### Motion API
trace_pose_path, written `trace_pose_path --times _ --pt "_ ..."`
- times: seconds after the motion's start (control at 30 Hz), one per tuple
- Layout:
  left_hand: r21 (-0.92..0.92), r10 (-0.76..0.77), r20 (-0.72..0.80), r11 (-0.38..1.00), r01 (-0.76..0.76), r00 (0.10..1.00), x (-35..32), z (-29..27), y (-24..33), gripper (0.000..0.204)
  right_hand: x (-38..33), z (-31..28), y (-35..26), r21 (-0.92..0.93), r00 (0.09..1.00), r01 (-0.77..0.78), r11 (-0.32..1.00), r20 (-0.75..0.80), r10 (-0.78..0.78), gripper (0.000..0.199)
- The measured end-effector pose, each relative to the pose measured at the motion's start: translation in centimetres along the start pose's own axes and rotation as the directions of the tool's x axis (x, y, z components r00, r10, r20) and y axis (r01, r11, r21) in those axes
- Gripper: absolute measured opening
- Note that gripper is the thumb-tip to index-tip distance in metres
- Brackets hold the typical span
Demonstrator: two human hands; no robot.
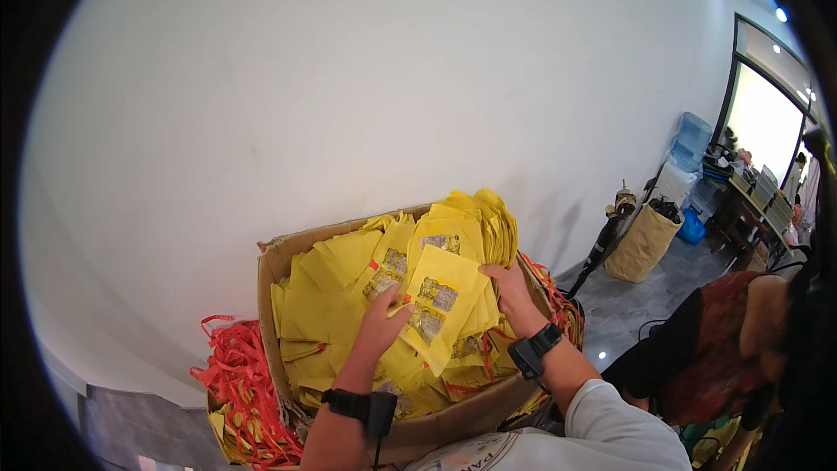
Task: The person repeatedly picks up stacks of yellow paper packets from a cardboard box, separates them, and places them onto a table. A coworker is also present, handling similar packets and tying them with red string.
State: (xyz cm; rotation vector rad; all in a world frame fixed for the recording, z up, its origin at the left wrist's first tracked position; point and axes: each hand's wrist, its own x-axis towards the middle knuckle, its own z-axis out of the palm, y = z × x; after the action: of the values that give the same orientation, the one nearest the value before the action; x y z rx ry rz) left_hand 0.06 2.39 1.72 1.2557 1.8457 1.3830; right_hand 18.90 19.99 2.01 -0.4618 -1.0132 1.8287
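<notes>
Left of the cardboard box (277,263) a tangle of red straps (240,379) spills over the floor. The box itself is heaped with flat yellow bags (336,292), and I judge I am sorting through that heap, pulling one bag clear of the rest.

My left hand (381,321) sits over the middle of the box, its fingers (399,307) closed in a pinch on the near left edge of a single yellow bag (443,303) that lies tilted on top of the heap. Just right of it, my right hand (510,288) is curled around the thick upright stack of bags (488,222) by the box's right wall, fingers wrapped on its edge.

The next move, as I judge it, calls for lifting the single bag free without dragging its neighbours along.

Well right of the box stand a brown sack (643,244) and a blue water bottle (691,138), with another person (724,349) seated nearby.
</notes>
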Motion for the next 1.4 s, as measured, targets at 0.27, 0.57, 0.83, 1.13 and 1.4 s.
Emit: trace_pose_path --times 0.27,0.57,0.83,1.13,1.4 --pt "-0.141 -0.137 0.167 0.977 0.161 0.976 1.0 0.9 -1.2 0.063 -0.1 -3.0 2.3 0.108 0.981 -0.116 0.987 -0.142 0.13 0.042" --pt "0.463 -0.231 0.288 0.883 0.076 0.929 1.3 0.9 -0.6 0.047 2.7 -8.4 1.4 0.289 0.97 -0.044 0.956 -0.219 0.111 0.041" --pt "0.427 0.071 -0.02 0.902 -0.055 0.997 2.3 3.4 1.4 0.043 2.7 -9.3 -0.3 0.304 0.967 -0.033 0.952 -0.233 0.108 0.039" --pt "-0.192 -0.06 0.125 0.978 0.084 0.99 3.0 5.9 0.1 0.071 1.3 -6.2 1.1 0.105 0.868 -0.466 0.879 0.244 0.432 0.038" --pt "-0.243 -0.173 0.085 0.951 0.189 0.981 4.6 5.4 -3.2 0.037 2.4 -6.1 2.5 0.215 0.828 -0.527 0.822 0.349 0.439 0.052"
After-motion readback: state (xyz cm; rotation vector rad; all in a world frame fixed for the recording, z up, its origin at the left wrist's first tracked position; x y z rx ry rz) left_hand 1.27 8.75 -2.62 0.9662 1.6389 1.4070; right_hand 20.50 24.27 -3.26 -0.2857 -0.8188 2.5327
